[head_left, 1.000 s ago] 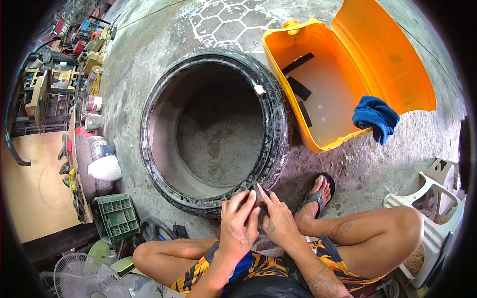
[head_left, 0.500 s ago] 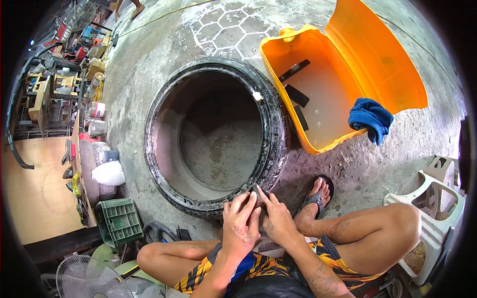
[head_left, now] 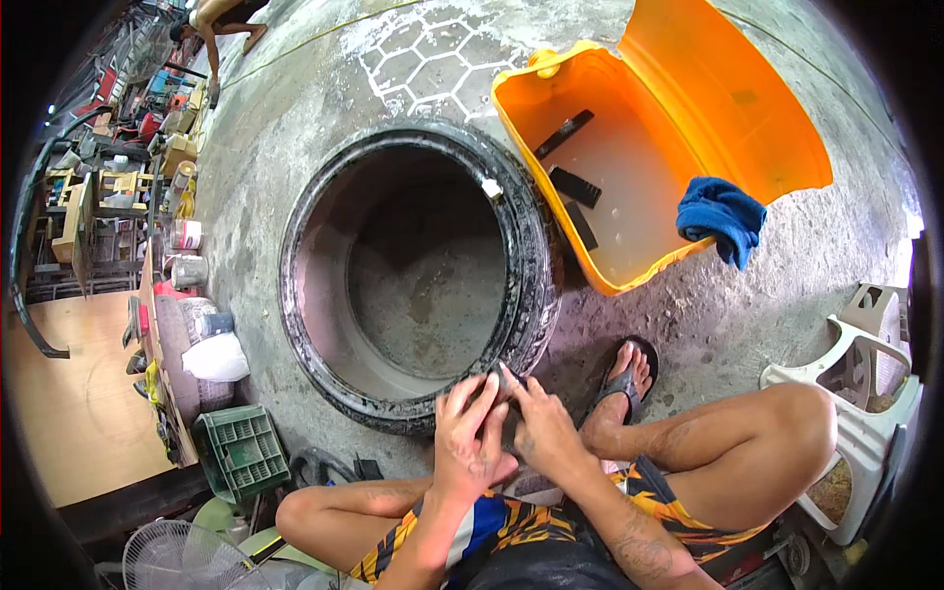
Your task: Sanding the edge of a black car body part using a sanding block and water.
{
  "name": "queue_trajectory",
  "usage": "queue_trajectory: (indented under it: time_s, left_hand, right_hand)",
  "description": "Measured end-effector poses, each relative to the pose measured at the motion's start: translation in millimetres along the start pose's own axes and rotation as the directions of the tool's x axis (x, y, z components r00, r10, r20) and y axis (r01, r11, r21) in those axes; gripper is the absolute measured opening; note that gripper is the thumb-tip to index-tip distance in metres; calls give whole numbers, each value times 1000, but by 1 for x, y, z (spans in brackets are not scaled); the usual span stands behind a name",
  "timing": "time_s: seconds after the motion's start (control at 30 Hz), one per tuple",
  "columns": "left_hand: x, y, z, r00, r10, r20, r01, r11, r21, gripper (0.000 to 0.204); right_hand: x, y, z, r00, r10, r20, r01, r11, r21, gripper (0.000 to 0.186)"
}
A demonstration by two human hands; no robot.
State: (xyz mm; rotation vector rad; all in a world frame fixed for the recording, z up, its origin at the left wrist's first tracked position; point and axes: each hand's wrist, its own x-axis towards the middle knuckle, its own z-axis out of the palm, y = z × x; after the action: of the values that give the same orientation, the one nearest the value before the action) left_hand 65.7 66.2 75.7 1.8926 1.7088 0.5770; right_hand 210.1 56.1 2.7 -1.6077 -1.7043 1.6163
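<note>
A large black tire (head_left: 536, 285) lies on its side on the floor in front of me, its rubber smeared with whitish residue. At its near edge, my left hand (head_left: 469, 433) and my right hand (head_left: 546, 428) press together with bent fingers. Between the fingertips sits a small dark block (head_left: 505, 382), mostly covered by them and touching the tire's rim. A small white piece (head_left: 492, 189) rests on the tire's far right rim.
Right of the tire, a cut-open orange plastic container (head_left: 610, 287) holds cloudy water and several dark blocks (head_left: 575, 187). A blue cloth (head_left: 723, 218) hangs over its edge. Around me are a green crate (head_left: 241, 457), a fan (head_left: 187, 562) and a white plastic chair (head_left: 865, 413). Another person (head_left: 211, 29) bends down at far left.
Both hands stay at the tire's near edge, shifting only slightly with the dark block. The view has moved a little, and more of the other person shows at the far left.
</note>
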Motion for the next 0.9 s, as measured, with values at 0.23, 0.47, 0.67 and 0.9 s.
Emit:
queue_trajectory:
  time_s: [0.23, 0.47, 0.67, 0.9]
  left_hand:
    - [6, -20, -4, 994, -57, -96, 49, 996, -80, 39]
    - [-3, -4, 14, 998, 41, -46, -39, 999, 37, 39]
    - [7, -22, 18, 997, 33, -63, -32, 999, 21, 39]
    - [16, -25, 14, 997, 47, -67, -46, 999, 21, 38]
  right_hand:
    - [2, 0, -9, 1000, 6, 6, -6, 1000, -1, 91]
    - [5, -2, -12, 1000, -20, -18, 21, 999, 25, 86]
    - [6, 2, -8, 996, -60, -69, 60, 998, 2, 92]
    - [4, 2, -8, 997, -54, -54, 55, 998, 15, 91]
